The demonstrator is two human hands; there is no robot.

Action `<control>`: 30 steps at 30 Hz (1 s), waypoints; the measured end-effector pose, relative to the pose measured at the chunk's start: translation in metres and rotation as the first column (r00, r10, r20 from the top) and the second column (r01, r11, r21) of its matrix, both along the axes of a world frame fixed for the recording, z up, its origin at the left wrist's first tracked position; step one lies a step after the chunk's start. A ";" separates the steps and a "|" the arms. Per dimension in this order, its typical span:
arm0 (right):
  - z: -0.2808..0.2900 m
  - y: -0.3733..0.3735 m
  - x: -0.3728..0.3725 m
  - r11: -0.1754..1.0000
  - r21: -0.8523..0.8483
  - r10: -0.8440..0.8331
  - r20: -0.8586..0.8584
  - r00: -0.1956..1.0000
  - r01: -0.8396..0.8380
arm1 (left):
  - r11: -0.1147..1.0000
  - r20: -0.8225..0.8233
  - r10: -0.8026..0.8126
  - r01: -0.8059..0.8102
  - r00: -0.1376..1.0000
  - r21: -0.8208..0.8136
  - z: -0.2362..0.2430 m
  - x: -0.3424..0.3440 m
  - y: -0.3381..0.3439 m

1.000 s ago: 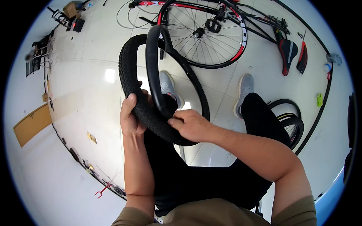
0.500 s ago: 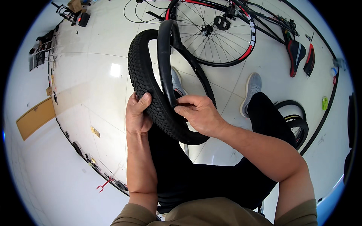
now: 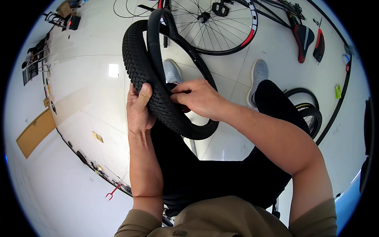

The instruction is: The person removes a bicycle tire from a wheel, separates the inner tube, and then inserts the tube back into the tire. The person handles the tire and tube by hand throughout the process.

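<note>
A black bicycle tire (image 3: 138,63) with a knobby tread is held up, tilted, in front of my lap. My left hand (image 3: 140,108) is wrapped round its near left side, thumb on the tread. Looped inside the tire is a smooth black inner tube (image 3: 154,43); its upper part bulges out past the tire's edge. At the tire's inner edge, my right hand (image 3: 199,98) pinches the tube, with the fingertips partly hidden behind the tire.
Beyond the tire lies a bicycle wheel (image 3: 203,17) with red and white rim marks. A saddle (image 3: 303,39) and a red-black mudguard (image 3: 319,49) lie at the far right. More tires (image 3: 314,118) rest beside my right knee. A cardboard sheet (image 3: 36,132) is at the left.
My right hand has brought the tube left against the tire's inner edge, its fingers now pressing inside. My left hand keeps its hold. The whole view has shifted slightly.
</note>
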State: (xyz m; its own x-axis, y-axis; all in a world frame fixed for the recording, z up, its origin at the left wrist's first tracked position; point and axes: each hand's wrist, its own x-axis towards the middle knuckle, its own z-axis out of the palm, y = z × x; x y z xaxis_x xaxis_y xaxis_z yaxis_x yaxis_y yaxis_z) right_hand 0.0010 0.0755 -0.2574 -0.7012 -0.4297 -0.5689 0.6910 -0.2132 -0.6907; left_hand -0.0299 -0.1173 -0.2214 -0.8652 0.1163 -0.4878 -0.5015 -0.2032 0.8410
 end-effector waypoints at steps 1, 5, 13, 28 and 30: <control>-0.003 -0.002 0.000 1.000 -0.013 -0.005 -0.015 1.000 0.004 | 1.000 -0.011 -0.002 0.001 1.000 -0.013 0.002 0.000 0.003; -0.003 -0.004 0.001 0.998 -0.050 -0.023 0.022 0.999 0.024 | 0.997 -0.016 0.012 -0.013 1.000 -0.072 -0.001 0.002 0.004; 0.005 -0.011 0.005 1.000 0.001 0.003 0.114 0.993 -0.003 | 0.982 0.022 -0.181 0.179 0.983 0.062 -0.006 -0.001 -0.008; 0.005 0.002 -0.005 0.992 -0.028 0.124 0.153 0.980 -0.121 | 0.978 -0.032 -0.206 0.206 0.978 -0.014 -0.002 -0.011 -0.006; 0.003 0.002 -0.004 0.988 -0.077 0.142 0.157 0.977 -0.131 | 0.973 -0.060 -0.223 0.218 0.973 -0.070 -0.003 -0.011 -0.008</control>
